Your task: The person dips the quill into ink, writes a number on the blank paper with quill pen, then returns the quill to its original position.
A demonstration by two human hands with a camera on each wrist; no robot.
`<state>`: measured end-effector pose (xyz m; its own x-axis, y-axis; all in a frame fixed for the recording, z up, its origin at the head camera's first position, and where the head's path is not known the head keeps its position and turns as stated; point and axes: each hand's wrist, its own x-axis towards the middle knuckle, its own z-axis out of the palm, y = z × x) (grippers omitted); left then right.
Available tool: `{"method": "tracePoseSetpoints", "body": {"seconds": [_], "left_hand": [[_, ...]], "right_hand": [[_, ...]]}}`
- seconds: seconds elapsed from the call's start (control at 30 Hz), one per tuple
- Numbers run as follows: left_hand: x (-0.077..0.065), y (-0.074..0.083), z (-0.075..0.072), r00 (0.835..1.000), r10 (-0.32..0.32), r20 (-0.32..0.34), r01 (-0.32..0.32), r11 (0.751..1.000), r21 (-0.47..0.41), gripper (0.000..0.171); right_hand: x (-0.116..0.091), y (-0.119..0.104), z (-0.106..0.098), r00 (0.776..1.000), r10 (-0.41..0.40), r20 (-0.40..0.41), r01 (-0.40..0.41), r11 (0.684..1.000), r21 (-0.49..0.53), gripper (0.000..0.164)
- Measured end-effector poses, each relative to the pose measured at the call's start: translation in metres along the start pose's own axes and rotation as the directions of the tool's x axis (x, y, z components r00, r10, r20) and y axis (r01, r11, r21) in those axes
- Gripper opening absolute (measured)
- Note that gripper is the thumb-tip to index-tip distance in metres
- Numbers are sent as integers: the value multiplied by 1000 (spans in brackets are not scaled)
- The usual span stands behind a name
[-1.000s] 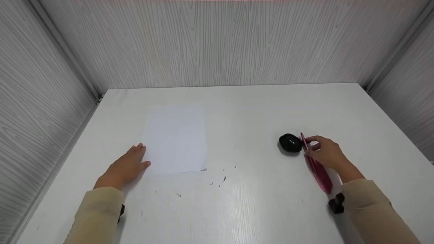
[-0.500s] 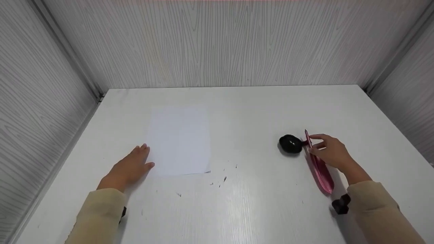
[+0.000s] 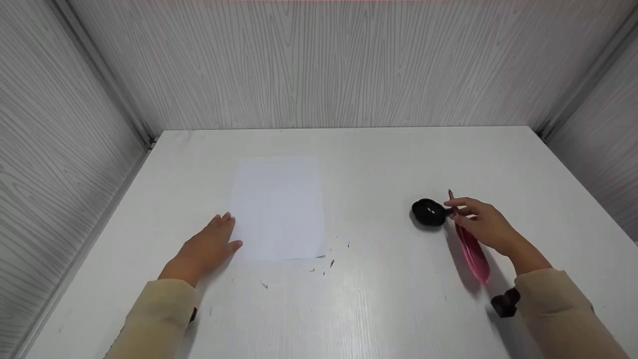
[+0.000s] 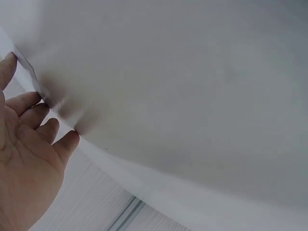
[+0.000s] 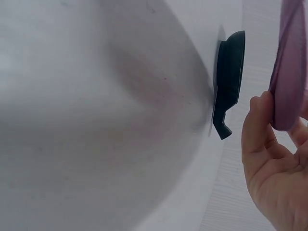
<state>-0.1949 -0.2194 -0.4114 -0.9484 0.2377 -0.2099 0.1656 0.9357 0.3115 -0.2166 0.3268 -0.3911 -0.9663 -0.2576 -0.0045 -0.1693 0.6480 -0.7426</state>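
Note:
In the head view my left hand (image 3: 207, 252) lies flat on the table, fingers straight, its fingertips and thumb at the left edge of a white sheet of paper (image 3: 279, 204). The left wrist view shows these fingers (image 4: 67, 144) touching down beside a paper edge. On the right, my right hand (image 3: 491, 232) pinches a pink pen (image 3: 472, 254) with a thin pointed tip and a broad leaf-shaped end. The pen hangs above its shadow, tip pointing away. Left of it sits a glossy black rounded stand (image 3: 428, 213); the right wrist view shows its short angled neck (image 5: 221, 127).
Pale wood-grain panels (image 3: 319, 65) enclose the white table (image 3: 379, 309) at the back and both sides. Several small dark marks (image 3: 332, 263) spot the tabletop near the paper's lower right corner. A small black device (image 3: 506, 302) sits at the right cuff.
The left hand has slid the paper to the right. The right hand has drawn the pen slightly right, away from the black stand, and its shadow now shows apart from it.

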Motion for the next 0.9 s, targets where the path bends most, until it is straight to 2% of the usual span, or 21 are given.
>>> {"method": "tracePoseSetpoints", "body": {"seconds": [0.23,0.4,0.57,0.63,0.8,0.9], "left_hand": [[0,10,3,1000,14,-18,-14,1000,14,66],[1,16,6,999,27,-23,-26,999,20,65],[2,20,7,999,47,-25,-47,999,26,65],[2,21,7,998,52,-27,-52,998,31,65],[3,21,10,997,64,-33,-63,997,42,65],[3,21,11,997,71,-42,-69,996,51,65]], "right_hand": [[-1,-3,1,999,-22,-24,23,1000,17,33],[-3,-10,0,1000,-16,-15,18,994,109,33],[-2,-14,1,997,-80,-12,80,978,193,42],[-1,-15,1,993,-113,-22,115,979,166,45],[1,-14,2,981,-192,-36,195,978,78,39],[1,-12,3,978,-204,-44,208,973,100,39]]}}
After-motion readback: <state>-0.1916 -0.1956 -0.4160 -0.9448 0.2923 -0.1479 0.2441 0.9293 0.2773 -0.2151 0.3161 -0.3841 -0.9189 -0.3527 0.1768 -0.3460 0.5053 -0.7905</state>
